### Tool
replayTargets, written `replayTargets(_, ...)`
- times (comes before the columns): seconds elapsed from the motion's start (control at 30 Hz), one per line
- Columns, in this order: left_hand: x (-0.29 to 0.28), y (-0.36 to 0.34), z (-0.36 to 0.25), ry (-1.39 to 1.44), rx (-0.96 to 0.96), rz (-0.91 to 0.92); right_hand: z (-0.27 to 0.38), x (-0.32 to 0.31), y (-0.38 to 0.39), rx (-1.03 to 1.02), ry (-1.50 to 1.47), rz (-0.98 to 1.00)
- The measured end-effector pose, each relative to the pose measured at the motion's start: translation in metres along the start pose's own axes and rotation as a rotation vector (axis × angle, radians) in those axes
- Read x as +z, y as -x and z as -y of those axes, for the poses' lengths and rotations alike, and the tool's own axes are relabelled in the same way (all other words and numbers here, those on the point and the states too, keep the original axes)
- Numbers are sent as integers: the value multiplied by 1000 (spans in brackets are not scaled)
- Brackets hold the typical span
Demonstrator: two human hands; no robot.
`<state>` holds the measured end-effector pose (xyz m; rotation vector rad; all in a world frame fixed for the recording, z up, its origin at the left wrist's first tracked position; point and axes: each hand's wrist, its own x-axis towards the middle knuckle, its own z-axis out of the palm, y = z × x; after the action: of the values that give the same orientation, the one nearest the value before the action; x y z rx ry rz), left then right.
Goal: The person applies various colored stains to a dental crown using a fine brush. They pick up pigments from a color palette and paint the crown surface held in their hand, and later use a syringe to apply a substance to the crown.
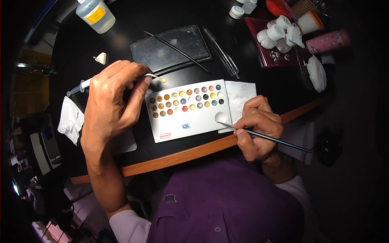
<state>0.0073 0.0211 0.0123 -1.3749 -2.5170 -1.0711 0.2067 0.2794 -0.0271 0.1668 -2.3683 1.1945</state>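
Note:
My left hand [113,95] is closed on metal tweezers [152,75], most of which the fingers hide. At their tip is a small yellowish dental crown [163,80], just above the far left edge of a white palette [174,125]. The palette has rows of small wells of coloured paste and a blue smear. Fingers bent in a pinch, my right hand [259,127] holds a thin dark paintbrush [279,141]. The brush's tip lies at the round hollow [221,117] near the palette's right end.
Behind the palette lies a dark flat case [170,46] with another brush [174,50] across it. A black pen [222,52] is beside it. Tissue [241,95], a syringe [81,87] and a tooth model [100,58] lie around. A bottle [96,16] and white jars [275,34] stand farther back.

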Motion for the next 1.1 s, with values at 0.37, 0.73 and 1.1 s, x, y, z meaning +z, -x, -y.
replayTargets(0.37,-1,1,-2,-10,3,13,-1,0,1,13,-26,3)
replayTargets(0.73,-1,0,-2,-8,7,14,1,-1,-1,36,-46,-5)
replayTargets(1.1,0,1,0,112,58,56,25,-16,-63,-136,-252,92)
